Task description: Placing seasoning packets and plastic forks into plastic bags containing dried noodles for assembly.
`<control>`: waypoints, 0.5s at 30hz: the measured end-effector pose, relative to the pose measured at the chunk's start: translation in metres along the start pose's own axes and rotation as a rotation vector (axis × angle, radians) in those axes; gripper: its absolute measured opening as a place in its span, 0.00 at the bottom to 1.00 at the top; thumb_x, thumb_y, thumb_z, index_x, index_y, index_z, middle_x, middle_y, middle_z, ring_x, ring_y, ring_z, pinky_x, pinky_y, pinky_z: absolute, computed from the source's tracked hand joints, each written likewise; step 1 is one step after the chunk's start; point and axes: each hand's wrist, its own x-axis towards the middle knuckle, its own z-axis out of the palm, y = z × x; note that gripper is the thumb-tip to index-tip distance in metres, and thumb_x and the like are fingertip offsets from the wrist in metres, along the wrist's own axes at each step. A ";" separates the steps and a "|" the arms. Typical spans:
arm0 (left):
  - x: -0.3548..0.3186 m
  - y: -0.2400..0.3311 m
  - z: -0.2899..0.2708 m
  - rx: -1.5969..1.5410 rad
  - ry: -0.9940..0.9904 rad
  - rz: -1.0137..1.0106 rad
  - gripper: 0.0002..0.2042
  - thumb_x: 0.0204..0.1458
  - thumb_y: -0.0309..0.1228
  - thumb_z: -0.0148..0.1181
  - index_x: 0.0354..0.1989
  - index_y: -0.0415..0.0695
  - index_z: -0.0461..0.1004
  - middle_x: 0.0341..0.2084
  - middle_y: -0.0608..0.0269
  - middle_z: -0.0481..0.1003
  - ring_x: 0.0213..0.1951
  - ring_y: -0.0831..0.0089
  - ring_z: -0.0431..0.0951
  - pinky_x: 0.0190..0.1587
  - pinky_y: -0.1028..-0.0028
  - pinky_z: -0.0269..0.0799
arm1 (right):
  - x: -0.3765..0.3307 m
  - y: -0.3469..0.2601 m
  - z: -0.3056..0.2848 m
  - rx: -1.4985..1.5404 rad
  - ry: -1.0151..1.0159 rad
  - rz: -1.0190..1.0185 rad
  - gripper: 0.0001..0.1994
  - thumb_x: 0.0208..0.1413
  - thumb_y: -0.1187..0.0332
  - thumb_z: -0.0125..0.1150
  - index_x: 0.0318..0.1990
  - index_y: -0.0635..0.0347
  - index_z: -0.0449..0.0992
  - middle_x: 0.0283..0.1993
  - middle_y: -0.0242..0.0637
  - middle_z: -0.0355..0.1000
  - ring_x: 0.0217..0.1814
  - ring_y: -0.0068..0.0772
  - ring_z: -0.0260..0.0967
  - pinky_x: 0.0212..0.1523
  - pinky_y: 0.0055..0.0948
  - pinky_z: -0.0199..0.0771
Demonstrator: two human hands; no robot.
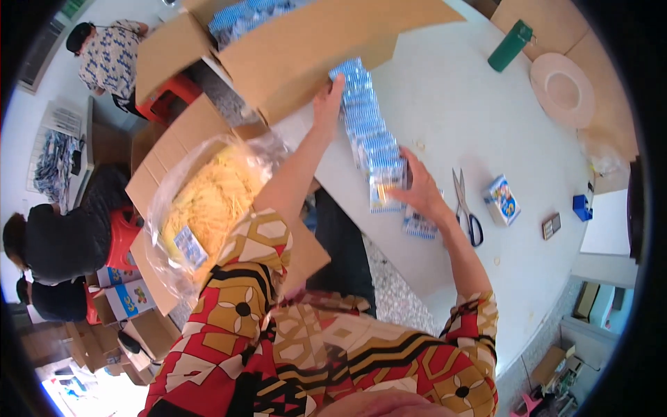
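A long overlapping row of small blue-and-white striped packets lies on the white table, running from the cardboard box toward me. My left hand is closed at the far end of the row, with its fingertips against the packets' left edge. At the near end, my right hand is curled round the last packets, thumb on the nearest one and fingers along their right side. Another packet lies under my right wrist, partly hidden. Scissors with dark handles lie just right of that forearm.
An open carton of packets stands at the far left. Below it, a plastic-lined box holds yellow shreds with one packet on top. A small printed box, a green bottle and a straw hat are rightward. People sit at left.
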 end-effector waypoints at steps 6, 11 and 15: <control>0.019 -0.003 0.010 -0.118 -0.116 -0.104 0.24 0.49 0.46 0.58 0.51 0.44 0.67 0.46 0.64 0.71 0.47 0.74 0.70 0.50 0.68 0.67 | -0.001 -0.018 -0.014 0.029 -0.081 0.132 0.44 0.35 0.67 0.67 0.62 0.61 0.50 0.59 0.47 0.57 0.61 0.40 0.56 0.61 0.31 0.54; 0.032 -0.005 0.008 -0.046 -0.209 -0.152 0.26 0.48 0.48 0.59 0.49 0.41 0.67 0.43 0.63 0.73 0.44 0.73 0.73 0.49 0.70 0.68 | 0.022 0.007 -0.001 0.086 -0.028 -0.017 0.42 0.36 0.69 0.65 0.62 0.61 0.49 0.58 0.46 0.59 0.59 0.39 0.58 0.60 0.31 0.56; 0.028 -0.011 0.013 -0.064 -0.302 -0.146 0.27 0.47 0.51 0.58 0.47 0.40 0.70 0.38 0.62 0.75 0.37 0.75 0.75 0.45 0.74 0.70 | 0.033 0.017 0.003 0.144 -0.067 0.014 0.39 0.38 0.72 0.63 0.61 0.61 0.50 0.54 0.45 0.63 0.55 0.38 0.62 0.58 0.31 0.59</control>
